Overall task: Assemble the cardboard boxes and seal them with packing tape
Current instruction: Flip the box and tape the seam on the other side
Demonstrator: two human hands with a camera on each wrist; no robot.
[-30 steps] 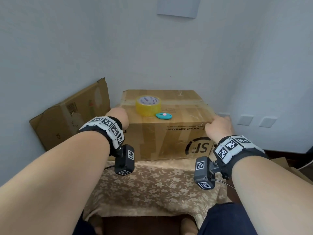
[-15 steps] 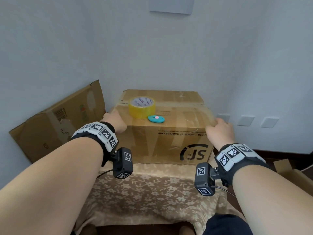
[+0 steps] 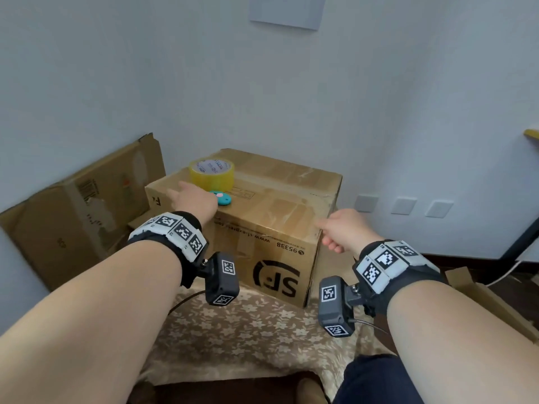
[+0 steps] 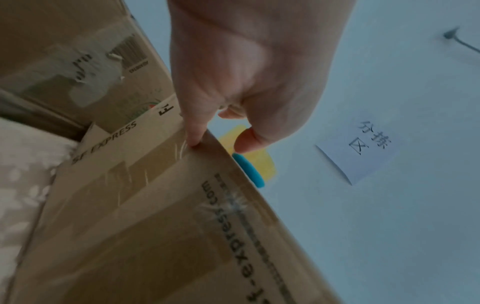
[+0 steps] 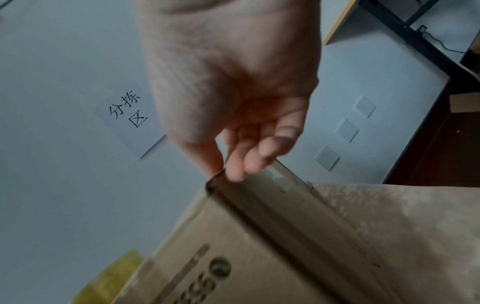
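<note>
Box [image 3: 262, 228] with the SF logo sits taped shut on a table under a floral tablecloth [image 3: 233, 330], turned so one corner points toward the near edge of the table. On the box's top, toward its far left corner, there's a roll of yellow packing tape [image 3: 211, 173] lying flat, and a little teal cutter [image 3: 220, 197] just in front of it (touching or not, can't tell from here).

Left hand [image 3: 194, 201] is on the top near the box's left corner, partly over the cutter; in the left wrist view the thumb tip rests on the box's top edge, the other fingers look loosely curled and aren't gripping anything. Right hand [image 3: 344, 231] is at the box's right corner, fingers relaxed and slightly bent, fingertips [image 5: 235, 170] touching the corner edge, nothing held.

Flattened cardboard [image 3: 81, 211] with a torn label leans against the wall to the left of the table. More cardboard [image 3: 478, 298] lies on the floor at the right. A paper sign [image 3: 287, 10] hangs on the wall above, and three wall plates [image 3: 404, 206] sit low on the wall at the right.
</note>
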